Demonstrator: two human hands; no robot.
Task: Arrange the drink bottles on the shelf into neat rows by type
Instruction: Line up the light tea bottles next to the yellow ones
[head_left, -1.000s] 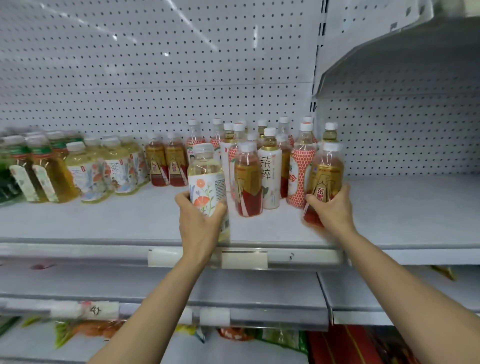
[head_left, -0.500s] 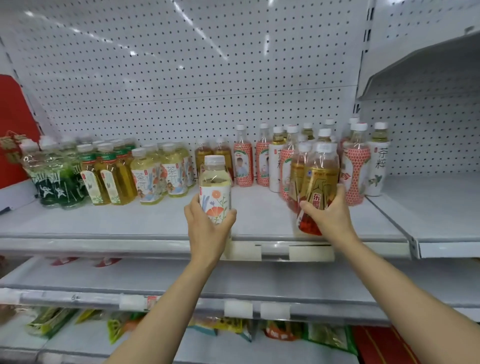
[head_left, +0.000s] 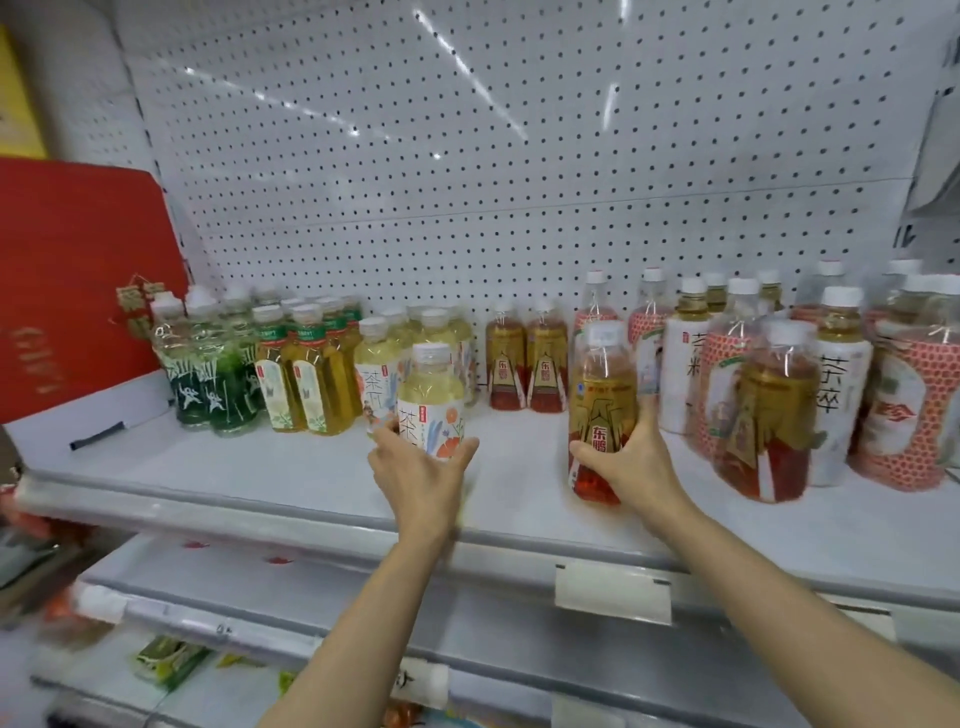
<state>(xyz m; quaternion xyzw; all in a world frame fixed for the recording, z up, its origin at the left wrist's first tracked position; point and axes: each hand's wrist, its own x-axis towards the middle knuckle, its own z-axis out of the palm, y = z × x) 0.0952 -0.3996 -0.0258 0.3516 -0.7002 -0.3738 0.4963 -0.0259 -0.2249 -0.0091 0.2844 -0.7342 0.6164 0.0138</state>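
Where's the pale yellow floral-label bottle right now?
In the head view, the floral-label bottle is left of centre, held upright in the left hand over the shelf, just in front of the row of matching floral bottles.

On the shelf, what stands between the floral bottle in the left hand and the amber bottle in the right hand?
Nothing: in the head view, the shelf is bare between the floral bottle and the amber bottle.

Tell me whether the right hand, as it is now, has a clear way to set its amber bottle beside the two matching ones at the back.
Probably yes. The right hand holds the amber bottle, and bare shelf lies between it and the matching pair. Nothing stands in front of that pair.
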